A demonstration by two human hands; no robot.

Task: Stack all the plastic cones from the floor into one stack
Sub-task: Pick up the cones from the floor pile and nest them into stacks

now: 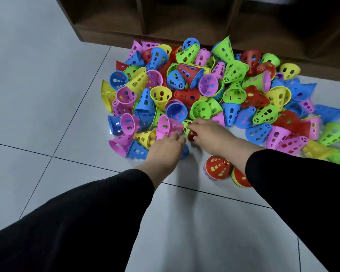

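Pale floor tiles [47,95] carry our heap of cones [204,91] before the shelf [165,20]; our right hand [210,134] pinches a red cone [191,135], left hand [165,148] reaches relaxed (nothing held), so next we'd nest it on the short stack [217,167] nearby.

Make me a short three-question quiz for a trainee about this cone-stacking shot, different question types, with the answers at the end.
1. True or false: the right hand grips a red cone at the near edge of the pile.
2. Multiple choice: the top cone of the stack near the right sleeve is A) blue, B) red, C) pink.
3. Short answer: what stands behind the pile?

Key:
1. True.
2. B.
3. A dark wooden shelf unit.

The left hand reaches to the pile's edge; its fingers are hidden.
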